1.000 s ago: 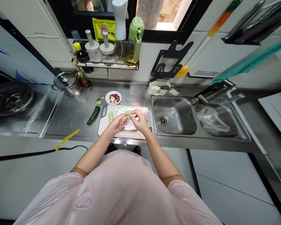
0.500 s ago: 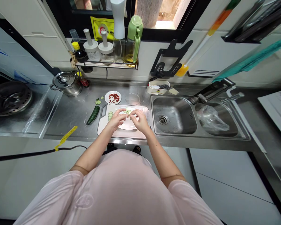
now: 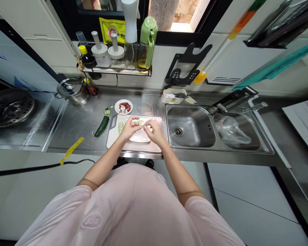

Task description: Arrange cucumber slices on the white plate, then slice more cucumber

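Over a white plate (image 3: pixel 139 137) on the white cutting board (image 3: pixel 143 147), both hands meet with their fingertips close together. My left hand (image 3: pixel 130 127) is pinched on a pale green cucumber slice (image 3: pixel 140 122). The fingers of my right hand (image 3: pixel 154 130) are closed at the right edge of the slices; what they hold, if anything, is too small to make out. A row of cucumber slices (image 3: pixel 120 127) lies on the board left of the plate. Left of the board is a dark green cucumber piece (image 3: pixel 101 126).
A small plate of red pieces (image 3: pixel 123 107) stands behind the board, with cucumber scraps (image 3: pixel 107 111) beside it. A steel pot (image 3: pixel 72 91) is at the back left. To the right are a double sink (image 3: pixel 191 125) and a container (image 3: pixel 173 96).
My hands have shifted slightly over the plate. The slice between them shows at a different angle. Everything else on the counter stays put.
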A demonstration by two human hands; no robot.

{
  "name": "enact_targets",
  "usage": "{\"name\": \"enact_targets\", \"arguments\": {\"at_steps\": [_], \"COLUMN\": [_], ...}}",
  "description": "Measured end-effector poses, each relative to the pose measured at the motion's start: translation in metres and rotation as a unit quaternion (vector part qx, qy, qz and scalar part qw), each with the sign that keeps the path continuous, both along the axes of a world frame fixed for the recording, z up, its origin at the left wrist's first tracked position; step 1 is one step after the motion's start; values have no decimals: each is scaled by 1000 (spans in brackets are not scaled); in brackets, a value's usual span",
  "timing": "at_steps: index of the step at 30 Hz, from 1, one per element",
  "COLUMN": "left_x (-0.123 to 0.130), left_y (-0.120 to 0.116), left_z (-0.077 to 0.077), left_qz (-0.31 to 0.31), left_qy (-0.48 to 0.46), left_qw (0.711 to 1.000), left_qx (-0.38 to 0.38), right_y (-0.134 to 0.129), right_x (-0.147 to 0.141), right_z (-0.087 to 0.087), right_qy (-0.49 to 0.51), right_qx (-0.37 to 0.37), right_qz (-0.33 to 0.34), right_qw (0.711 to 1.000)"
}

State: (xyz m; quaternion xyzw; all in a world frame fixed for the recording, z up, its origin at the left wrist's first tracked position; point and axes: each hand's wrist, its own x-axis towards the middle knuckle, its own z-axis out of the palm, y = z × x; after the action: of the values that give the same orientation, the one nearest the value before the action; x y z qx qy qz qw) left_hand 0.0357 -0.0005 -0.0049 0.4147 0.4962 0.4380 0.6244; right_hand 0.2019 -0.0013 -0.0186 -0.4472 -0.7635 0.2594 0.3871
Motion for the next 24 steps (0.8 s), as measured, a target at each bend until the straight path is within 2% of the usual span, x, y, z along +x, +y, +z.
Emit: {"name": "enact_targets", "arguments": {"at_steps": [6, 12, 18, 24], "left_x": [8, 17, 25, 31], "left_y": [10, 27, 39, 42], "left_z": [-11, -28, -57, -91], "left_qz": [-5, -32, -55, -49], "left_qy": [-5, -1, 22, 32], "left_qw": [1000, 999, 998, 996], "left_qx": [12, 0, -27, -68], "right_y": [6, 20, 29, 30], "right_x": [4, 15, 27, 29], "right_z": [-12, -32, -61, -93], "right_qy": [8, 21, -15, -51], "right_qx": [-22, -79, -152, -205], "right_qz": [-36, -49, -46, -55], "right_qw": [999, 995, 987, 976]}}
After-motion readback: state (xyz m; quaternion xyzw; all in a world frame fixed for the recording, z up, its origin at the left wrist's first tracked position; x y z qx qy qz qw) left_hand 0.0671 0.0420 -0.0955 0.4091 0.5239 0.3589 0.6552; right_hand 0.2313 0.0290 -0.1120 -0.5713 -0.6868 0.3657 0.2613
